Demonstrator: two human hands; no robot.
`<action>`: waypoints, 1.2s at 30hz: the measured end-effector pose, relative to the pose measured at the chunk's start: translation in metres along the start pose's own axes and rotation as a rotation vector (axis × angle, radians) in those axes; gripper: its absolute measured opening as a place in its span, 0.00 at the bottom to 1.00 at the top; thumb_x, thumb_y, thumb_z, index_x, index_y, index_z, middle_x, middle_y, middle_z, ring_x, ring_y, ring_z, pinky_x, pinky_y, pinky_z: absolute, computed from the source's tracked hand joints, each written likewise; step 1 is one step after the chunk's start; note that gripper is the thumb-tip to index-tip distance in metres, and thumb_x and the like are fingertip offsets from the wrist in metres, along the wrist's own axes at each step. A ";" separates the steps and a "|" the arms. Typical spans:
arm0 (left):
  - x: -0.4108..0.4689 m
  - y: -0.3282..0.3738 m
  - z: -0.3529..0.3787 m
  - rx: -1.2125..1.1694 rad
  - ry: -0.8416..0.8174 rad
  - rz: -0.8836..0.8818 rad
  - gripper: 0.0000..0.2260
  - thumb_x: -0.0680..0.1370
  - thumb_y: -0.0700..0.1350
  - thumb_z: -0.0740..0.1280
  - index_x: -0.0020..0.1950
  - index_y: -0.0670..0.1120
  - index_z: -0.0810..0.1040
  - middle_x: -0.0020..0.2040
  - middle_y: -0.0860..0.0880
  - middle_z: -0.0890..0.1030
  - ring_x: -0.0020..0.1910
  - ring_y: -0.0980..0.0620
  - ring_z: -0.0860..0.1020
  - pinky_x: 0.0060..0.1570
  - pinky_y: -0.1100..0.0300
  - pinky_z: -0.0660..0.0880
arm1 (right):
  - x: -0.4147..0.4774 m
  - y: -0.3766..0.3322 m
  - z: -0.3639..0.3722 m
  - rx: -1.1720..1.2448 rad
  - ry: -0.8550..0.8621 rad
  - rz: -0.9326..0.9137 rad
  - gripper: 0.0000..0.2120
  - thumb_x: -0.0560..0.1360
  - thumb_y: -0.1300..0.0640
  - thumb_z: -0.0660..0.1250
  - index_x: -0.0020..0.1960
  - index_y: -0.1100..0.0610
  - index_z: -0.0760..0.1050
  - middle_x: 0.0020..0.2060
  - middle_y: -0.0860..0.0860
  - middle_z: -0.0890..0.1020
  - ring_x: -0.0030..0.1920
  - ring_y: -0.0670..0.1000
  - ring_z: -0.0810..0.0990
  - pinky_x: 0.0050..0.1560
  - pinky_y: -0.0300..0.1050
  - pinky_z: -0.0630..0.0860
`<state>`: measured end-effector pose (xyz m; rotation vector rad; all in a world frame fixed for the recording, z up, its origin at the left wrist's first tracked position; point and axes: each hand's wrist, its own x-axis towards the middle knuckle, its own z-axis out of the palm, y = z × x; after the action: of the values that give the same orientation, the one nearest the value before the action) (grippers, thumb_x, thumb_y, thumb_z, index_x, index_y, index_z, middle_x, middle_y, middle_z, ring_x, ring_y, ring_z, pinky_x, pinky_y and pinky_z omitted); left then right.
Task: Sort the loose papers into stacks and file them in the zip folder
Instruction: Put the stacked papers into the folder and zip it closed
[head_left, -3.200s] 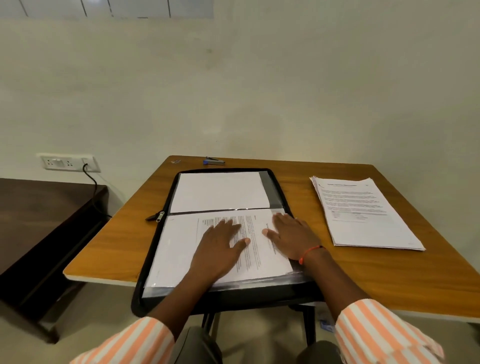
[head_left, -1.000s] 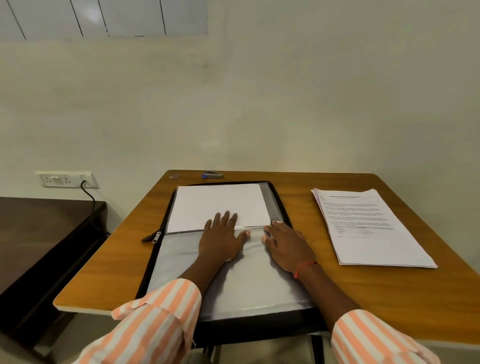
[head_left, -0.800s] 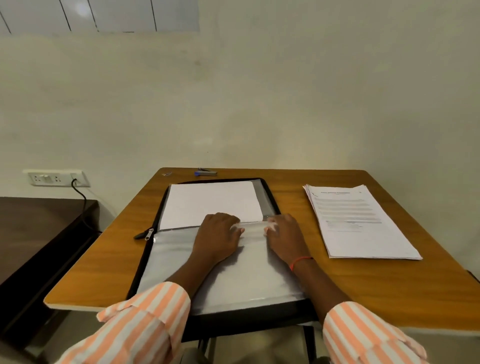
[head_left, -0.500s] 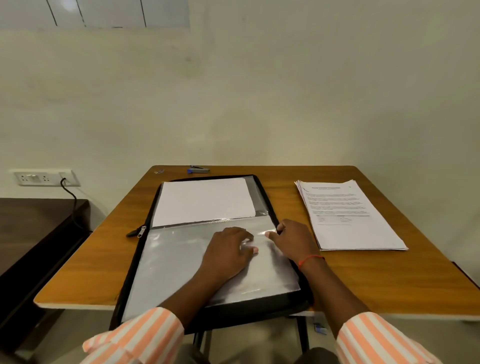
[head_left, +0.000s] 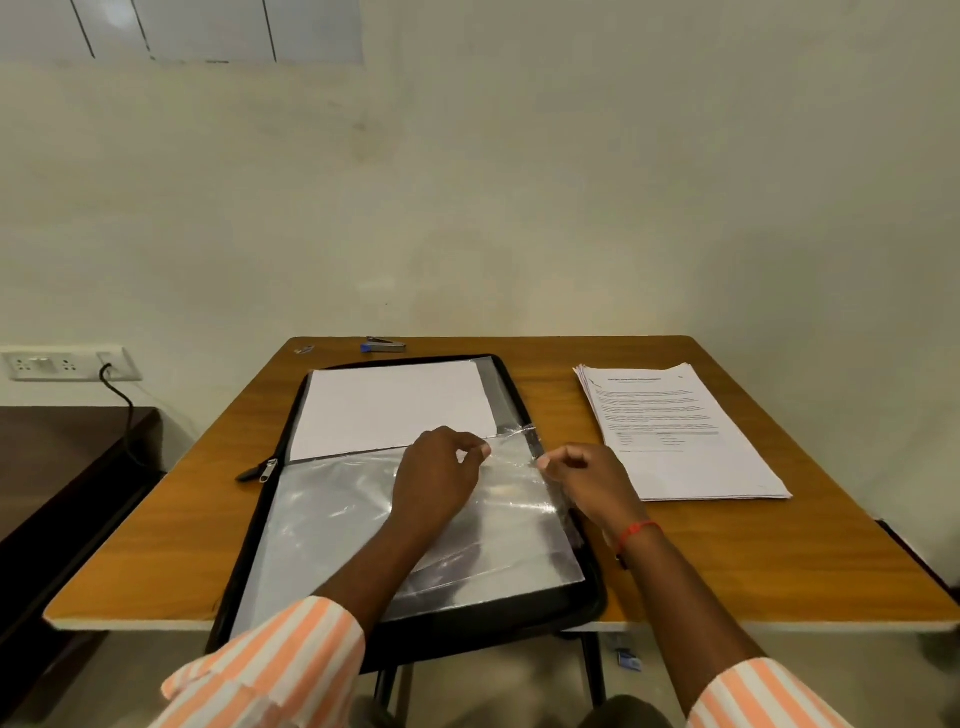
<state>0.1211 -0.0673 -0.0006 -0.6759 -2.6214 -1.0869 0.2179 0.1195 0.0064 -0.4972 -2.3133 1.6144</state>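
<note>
A black zip folder (head_left: 249, 525) lies open on the wooden table (head_left: 779, 561). Its far half holds a blank white sheet (head_left: 395, 405) under plastic. Its near half shows a clear plastic sleeve (head_left: 332, 525). My left hand (head_left: 436, 478) pinches the sleeve's top edge near the fold. My right hand (head_left: 587, 480) pinches the same edge at the folder's right side. A stack of printed papers (head_left: 675, 436) lies to the right of the folder.
A small blue stapler (head_left: 383, 344) and a clip (head_left: 304, 349) lie at the table's far edge by the wall. The zip pull (head_left: 267, 470) sticks out left of the folder. A dark side table (head_left: 57, 467) and a wall socket (head_left: 62, 362) are at left.
The printed sheet seen in the near half is now out of sight under a turned sleeve. Both hands went from lying flat to pinching the sleeve's top edge.
</note>
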 end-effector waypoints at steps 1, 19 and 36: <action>-0.003 0.003 0.000 0.038 0.019 0.043 0.12 0.81 0.56 0.67 0.61 0.55 0.84 0.59 0.53 0.83 0.59 0.52 0.79 0.58 0.59 0.71 | -0.003 -0.001 -0.001 -0.009 0.006 -0.037 0.04 0.77 0.54 0.72 0.46 0.51 0.85 0.44 0.44 0.86 0.47 0.44 0.83 0.46 0.37 0.77; -0.021 0.030 0.042 -0.084 -0.458 0.490 0.10 0.83 0.59 0.61 0.52 0.55 0.77 0.53 0.59 0.79 0.56 0.58 0.74 0.68 0.49 0.64 | -0.015 0.026 -0.067 -0.149 -0.069 -0.056 0.11 0.83 0.54 0.63 0.51 0.56 0.83 0.48 0.53 0.84 0.52 0.51 0.80 0.50 0.39 0.74; -0.003 0.107 0.094 -0.400 -0.339 -0.069 0.13 0.82 0.56 0.65 0.59 0.48 0.76 0.56 0.51 0.81 0.51 0.55 0.78 0.46 0.61 0.74 | -0.034 0.056 -0.063 -0.856 0.343 -0.271 0.12 0.80 0.45 0.61 0.51 0.49 0.82 0.43 0.45 0.82 0.42 0.45 0.78 0.43 0.41 0.79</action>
<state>0.1742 0.0647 -0.0024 -0.9270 -2.7373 -1.6757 0.2809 0.1760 -0.0262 -0.5355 -2.5475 0.3236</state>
